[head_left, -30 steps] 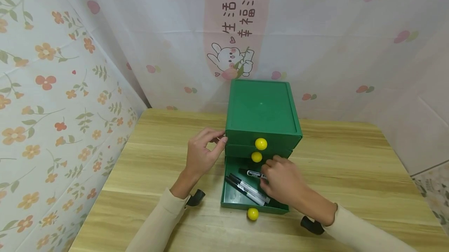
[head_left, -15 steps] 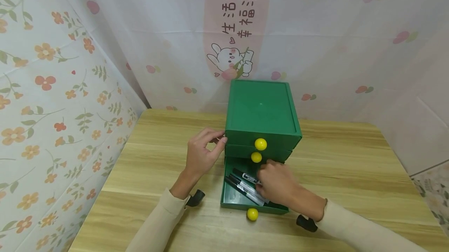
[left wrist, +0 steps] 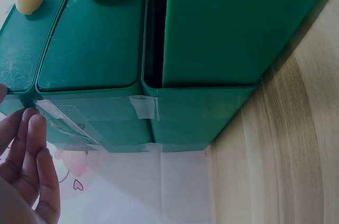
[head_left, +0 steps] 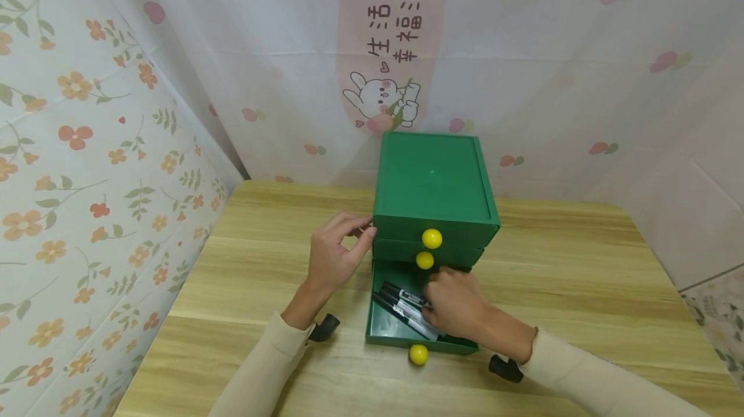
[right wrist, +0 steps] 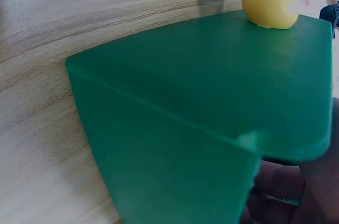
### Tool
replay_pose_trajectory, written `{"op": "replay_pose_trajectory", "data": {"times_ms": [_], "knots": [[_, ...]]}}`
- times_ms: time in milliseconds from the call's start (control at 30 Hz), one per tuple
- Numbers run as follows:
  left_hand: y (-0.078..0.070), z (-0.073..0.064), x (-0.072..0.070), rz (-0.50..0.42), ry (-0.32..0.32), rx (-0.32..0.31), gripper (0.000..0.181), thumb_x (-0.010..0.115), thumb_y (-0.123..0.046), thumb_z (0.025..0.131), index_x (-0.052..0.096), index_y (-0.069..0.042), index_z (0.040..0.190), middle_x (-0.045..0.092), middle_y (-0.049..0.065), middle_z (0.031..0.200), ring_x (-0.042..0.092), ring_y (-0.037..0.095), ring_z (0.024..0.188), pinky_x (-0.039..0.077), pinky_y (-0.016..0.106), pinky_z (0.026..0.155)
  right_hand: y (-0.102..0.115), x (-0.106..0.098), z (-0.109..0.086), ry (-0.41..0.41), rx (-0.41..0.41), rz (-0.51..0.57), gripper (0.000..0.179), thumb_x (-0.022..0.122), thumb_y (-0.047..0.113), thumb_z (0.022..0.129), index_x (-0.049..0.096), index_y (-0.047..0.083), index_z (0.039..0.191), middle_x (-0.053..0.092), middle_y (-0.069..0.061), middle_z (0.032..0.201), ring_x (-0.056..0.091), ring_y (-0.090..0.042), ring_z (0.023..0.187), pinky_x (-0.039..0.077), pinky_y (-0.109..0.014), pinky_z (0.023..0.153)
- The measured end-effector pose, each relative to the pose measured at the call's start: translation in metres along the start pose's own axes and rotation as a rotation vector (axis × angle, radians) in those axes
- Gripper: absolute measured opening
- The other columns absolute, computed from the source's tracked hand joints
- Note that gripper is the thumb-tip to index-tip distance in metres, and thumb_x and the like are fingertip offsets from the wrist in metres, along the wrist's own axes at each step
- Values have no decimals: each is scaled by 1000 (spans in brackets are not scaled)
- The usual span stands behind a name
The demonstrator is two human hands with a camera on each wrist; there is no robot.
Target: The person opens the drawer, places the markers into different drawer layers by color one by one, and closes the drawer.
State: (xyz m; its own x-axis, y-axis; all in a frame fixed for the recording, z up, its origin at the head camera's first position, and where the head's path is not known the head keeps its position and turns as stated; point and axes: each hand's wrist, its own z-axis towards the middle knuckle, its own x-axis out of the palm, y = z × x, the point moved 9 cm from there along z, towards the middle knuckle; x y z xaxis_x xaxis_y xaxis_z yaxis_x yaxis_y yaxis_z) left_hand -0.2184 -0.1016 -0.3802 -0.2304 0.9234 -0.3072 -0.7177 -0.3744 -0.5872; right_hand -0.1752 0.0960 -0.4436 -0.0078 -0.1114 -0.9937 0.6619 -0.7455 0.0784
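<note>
A green desktop drawer cabinet (head_left: 436, 175) stands on the table, its bottom drawer (head_left: 386, 328) pulled out. Inside that drawer, my right hand (head_left: 459, 301) holds the near end of a black-and-white whiteboard marker (head_left: 409, 296), whose dark end points left. Other markers (head_left: 415, 325) lie slanted beside it, partly under the hand. My left hand (head_left: 337, 252) touches the cabinet's upper left front corner with thumb and fingertips, its fingers (left wrist: 38, 134) loosely extended along the side wall. In the right wrist view the drawer wall (right wrist: 164, 150) covers most of my right hand.
Yellow ball knobs (head_left: 432, 238) sit on the drawer fronts; the upper two drawers are closed. A wooden table (head_left: 279, 230) carries the cabinet. A printed cloth (head_left: 273, 68) hangs behind it, and a floral cloth (head_left: 87, 178) is at the left.
My right hand has moved left and slightly down in the drawer, bringing the held marker over beside the others. My left hand has stayed on the cabinet corner.
</note>
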Motion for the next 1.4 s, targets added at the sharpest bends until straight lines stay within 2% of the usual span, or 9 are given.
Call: {"op": "replay_pose_trajectory", "data": {"times_ms": [200,300,433,700,833,967,1167,1267,1400], "knots": [[0,0,1,-2,2,0,17,81,-5,96,84,4,110,80,10,100,76,21,81,64,37,68,-2,-1,-1,-9,-1,44,28,88,16,88,69,16,67,58,6,70,57,-17,71,48,-28,53],[0,0,2,-1,4,0,17,81,-5,96,84,4,110,80,9,100,76,21,82,63,35,68,-2,-9,-3,-28,7,61,18,89,16,87,76,15,75,67,4,77,62,-20,77,54,-32,56],[0,0,2,-5,4,3,17,81,-6,96,84,5,110,80,10,101,76,22,82,64,38,69,-5,-22,-10,-68,52,93,9,89,16,87,81,14,87,73,2,88,64,-21,83,59,-34,61],[0,-1,1,-6,-6,3,16,81,-5,96,84,4,109,80,10,100,76,22,81,64,41,67,-1,-43,-43,-243,111,210,10,88,13,86,80,16,91,71,9,84,59,-10,76,54,-27,65],[1,-2,1,-4,-7,-6,16,81,-5,96,84,4,109,80,10,99,75,22,81,64,44,67,6,-45,-62,-279,172,295,14,89,13,86,79,21,90,65,18,80,57,-3,73,52,-24,62],[1,-2,1,4,-5,-14,17,81,-7,97,84,4,109,80,10,100,75,22,82,64,40,69,15,-33,-79,-245,209,373,15,90,15,87,78,22,90,59,23,79,52,1,70,49,-20,59],[3,-3,1,3,-5,-18,17,82,-5,96,84,3,110,80,10,100,76,24,81,64,38,69,34,-4,-93,-140,159,465,7,88,16,92,81,18,95,60,24,77,51,6,67,50,-18,58],[5,-6,3,-2,8,-23,20,84,-4,94,84,4,112,80,12,103,76,25,80,65,42,70,42,9,-94,-99,136,448,4,86,18,94,82,17,95,67,20,78,55,7,67,53,-19,59],[11,-11,9,0,55,-42,27,87,-5,92,82,5,117,78,13,105,77,26,78,66,47,69,45,26,-93,-35,156,387,9,85,25,97,83,17,94,76,12,83,62,5,69,58,-23,62]]}}
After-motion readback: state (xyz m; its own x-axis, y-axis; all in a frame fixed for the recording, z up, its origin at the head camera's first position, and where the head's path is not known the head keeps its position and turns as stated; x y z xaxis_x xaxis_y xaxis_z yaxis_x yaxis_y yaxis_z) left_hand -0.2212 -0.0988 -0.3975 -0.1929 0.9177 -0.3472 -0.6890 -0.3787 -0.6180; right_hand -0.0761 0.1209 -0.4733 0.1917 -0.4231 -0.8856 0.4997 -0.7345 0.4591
